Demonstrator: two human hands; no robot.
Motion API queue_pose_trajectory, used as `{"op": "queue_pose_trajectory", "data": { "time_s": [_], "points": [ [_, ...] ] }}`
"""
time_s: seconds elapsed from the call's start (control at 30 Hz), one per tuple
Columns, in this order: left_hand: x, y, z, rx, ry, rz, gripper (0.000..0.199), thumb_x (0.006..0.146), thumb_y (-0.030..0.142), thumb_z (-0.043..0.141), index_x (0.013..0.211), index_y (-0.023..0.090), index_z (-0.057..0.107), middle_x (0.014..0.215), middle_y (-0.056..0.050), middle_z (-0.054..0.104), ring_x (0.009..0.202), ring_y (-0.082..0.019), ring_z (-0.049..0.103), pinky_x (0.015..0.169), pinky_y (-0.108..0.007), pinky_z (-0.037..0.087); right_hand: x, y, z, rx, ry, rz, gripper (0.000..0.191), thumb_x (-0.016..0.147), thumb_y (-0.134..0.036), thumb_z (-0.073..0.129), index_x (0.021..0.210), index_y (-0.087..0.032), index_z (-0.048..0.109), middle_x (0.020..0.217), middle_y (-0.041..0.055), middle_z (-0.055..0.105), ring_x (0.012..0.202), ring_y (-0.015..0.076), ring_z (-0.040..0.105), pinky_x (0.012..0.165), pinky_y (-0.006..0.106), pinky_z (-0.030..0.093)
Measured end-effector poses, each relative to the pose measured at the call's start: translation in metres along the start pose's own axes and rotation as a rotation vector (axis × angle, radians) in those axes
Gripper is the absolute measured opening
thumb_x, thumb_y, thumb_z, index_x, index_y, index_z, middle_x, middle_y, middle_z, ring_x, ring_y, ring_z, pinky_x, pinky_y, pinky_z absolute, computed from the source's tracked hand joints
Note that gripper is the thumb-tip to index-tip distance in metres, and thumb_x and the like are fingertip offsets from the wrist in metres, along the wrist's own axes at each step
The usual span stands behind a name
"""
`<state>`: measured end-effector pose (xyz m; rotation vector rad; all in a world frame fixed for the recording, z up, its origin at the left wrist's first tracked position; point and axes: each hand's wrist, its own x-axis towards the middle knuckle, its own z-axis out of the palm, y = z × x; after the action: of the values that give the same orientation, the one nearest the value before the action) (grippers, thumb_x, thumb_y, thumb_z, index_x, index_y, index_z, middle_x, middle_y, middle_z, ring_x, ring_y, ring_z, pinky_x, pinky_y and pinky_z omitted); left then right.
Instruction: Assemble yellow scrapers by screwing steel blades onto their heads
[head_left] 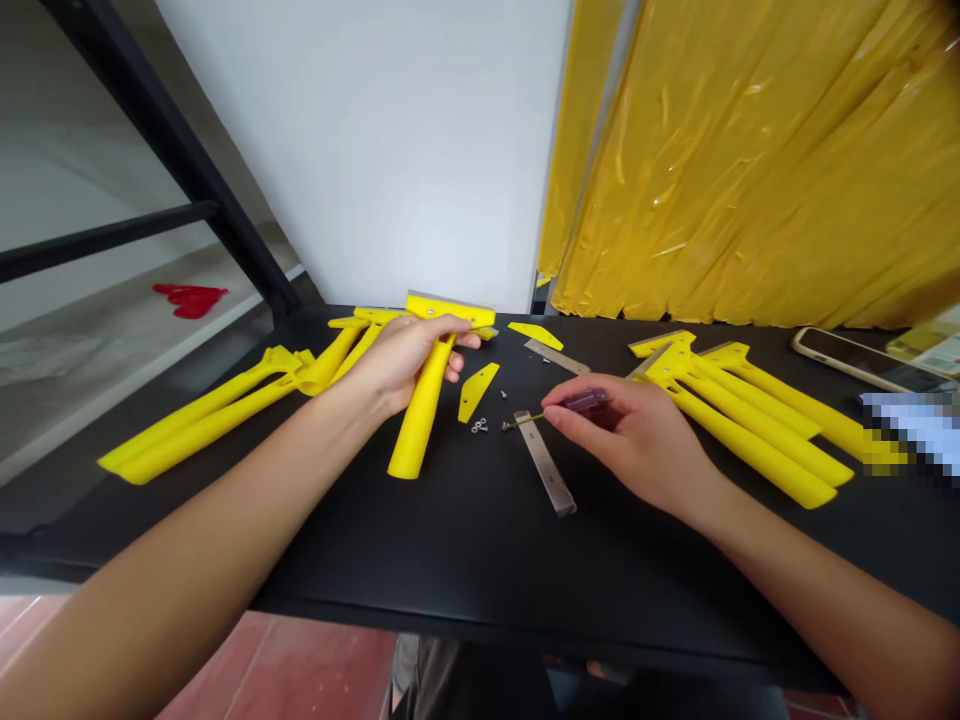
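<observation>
Steel-looking blade (545, 463) between yellow plastic handles (750, 445)

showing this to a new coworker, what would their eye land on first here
The bright yellow plastic scraper handles grab attention first, lying in bunches on both sides of the black table, with another yellow handle gripped in the left hand near the middle. Behind them on the right hangs a glossy yellow plastic sheet. Between the bunches, the right hand pinches a small purple-handled screwdriver just above a steel blade.
</observation>
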<state>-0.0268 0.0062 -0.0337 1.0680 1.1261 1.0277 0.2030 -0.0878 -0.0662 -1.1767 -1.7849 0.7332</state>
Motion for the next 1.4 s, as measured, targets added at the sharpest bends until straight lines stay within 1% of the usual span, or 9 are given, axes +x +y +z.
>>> {"op": "queue_pose_trajectory", "data": {
  "time_s": [0.17, 0.4, 0.57, 0.7, 0.8, 0.9, 0.97, 1.13, 1.4],
  "points": [
    [-0.004, 0.001, 0.002, 0.02, -0.01, 0.001, 0.008, 0.079, 0.016, 0.072, 0.077, 0.009, 0.071, 0.07, -0.009, 0.071, 0.048, -0.01, 0.055, 0.046, -0.024, 0.048, 0.0, 0.005, 0.004, 0.05, -0.036, 0.064, 0.016, 0.089, -0.036, 0.071, 0.096, -0.022, 0.075, 0.08, 0.0011, 0.073, 0.058, 0.0113, 0.06, 0.053, 0.025, 0.047],
    [-0.005, 0.001, 0.003, 0.033, -0.008, 0.012, 0.009, 0.08, 0.016, 0.071, 0.077, 0.008, 0.07, 0.074, -0.01, 0.072, 0.05, -0.01, 0.056, 0.048, -0.024, 0.048, -0.001, 0.009, 0.012, 0.043, -0.067, 0.029, 0.019, 0.092, -0.038, 0.069, 0.1, -0.022, 0.075, 0.083, 0.0021, 0.073, 0.055, 0.0105, 0.058, 0.052, 0.025, 0.048],
    [-0.003, -0.003, 0.002, 0.043, -0.033, 0.011, 0.01, 0.08, 0.017, 0.073, 0.081, 0.007, 0.072, 0.075, -0.01, 0.072, 0.048, -0.01, 0.056, 0.045, -0.024, 0.048, 0.0, 0.005, 0.011, 0.044, -0.038, 0.032, 0.018, 0.091, -0.038, 0.07, 0.098, -0.022, 0.075, 0.08, 0.0011, 0.071, 0.053, 0.0093, 0.056, 0.05, 0.024, 0.046],
    [-0.005, -0.007, 0.003, 0.087, -0.068, -0.012, 0.011, 0.078, 0.017, 0.075, 0.08, 0.007, 0.072, 0.081, -0.014, 0.075, 0.05, -0.011, 0.058, 0.045, -0.025, 0.049, 0.001, 0.0, 0.006, 0.143, 0.019, 0.05, 0.017, 0.089, -0.036, 0.072, 0.096, -0.021, 0.075, 0.07, -0.0015, 0.065, 0.051, 0.0092, 0.055, 0.047, 0.023, 0.044],
    [-0.007, -0.01, 0.006, 0.081, -0.117, -0.062, 0.012, 0.079, 0.019, 0.076, 0.077, 0.008, 0.073, 0.084, -0.016, 0.076, 0.051, -0.01, 0.059, 0.043, -0.023, 0.048, 0.004, -0.002, -0.003, 0.258, 0.129, 0.04, 0.016, 0.09, -0.036, 0.072, 0.095, -0.021, 0.073, 0.065, -0.0033, 0.061, 0.05, 0.0102, 0.056, 0.048, 0.025, 0.046],
    [-0.012, -0.013, 0.011, 0.092, -0.211, -0.15, 0.015, 0.081, 0.022, 0.075, 0.079, 0.008, 0.075, 0.079, -0.015, 0.075, 0.049, -0.01, 0.059, 0.042, -0.02, 0.047, 0.007, -0.002, -0.013, 0.359, 0.258, -0.017, 0.014, 0.091, -0.036, 0.072, 0.096, -0.022, 0.072, 0.071, -0.0023, 0.062, 0.054, 0.0114, 0.059, 0.05, 0.027, 0.05],
    [-0.016, -0.015, 0.015, 0.078, -0.287, -0.197, 0.015, 0.083, 0.022, 0.074, 0.085, 0.008, 0.076, 0.084, -0.014, 0.077, 0.049, -0.01, 0.06, 0.041, -0.019, 0.048, 0.009, -0.002, -0.018, 0.364, 0.312, -0.055, 0.013, 0.091, -0.035, 0.071, 0.096, -0.022, 0.072, 0.075, -0.0017, 0.063, 0.056, 0.0116, 0.059, 0.051, 0.028, 0.051],
    [-0.021, -0.019, 0.021, 0.004, -0.394, -0.264, 0.018, 0.084, 0.022, 0.074, 0.096, 0.009, 0.076, 0.094, -0.014, 0.078, 0.051, -0.009, 0.062, 0.042, -0.017, 0.049, 0.008, -0.006, -0.021, 0.272, 0.347, -0.062, 0.012, 0.092, -0.035, 0.07, 0.094, -0.023, 0.072, 0.073, -0.0018, 0.062, 0.055, 0.0115, 0.059, 0.052, 0.028, 0.053],
    [-0.021, -0.017, 0.021, -0.055, -0.39, -0.317, 0.015, 0.084, 0.019, 0.073, 0.095, 0.009, 0.074, 0.085, -0.01, 0.077, 0.048, -0.009, 0.062, 0.041, -0.017, 0.051, 0.007, -0.008, -0.021, 0.214, 0.369, -0.1, 0.009, 0.093, -0.031, 0.069, 0.094, -0.023, 0.072, 0.074, -0.0015, 0.063, 0.055, 0.0114, 0.06, 0.053, 0.028, 0.053]
  ]
}}
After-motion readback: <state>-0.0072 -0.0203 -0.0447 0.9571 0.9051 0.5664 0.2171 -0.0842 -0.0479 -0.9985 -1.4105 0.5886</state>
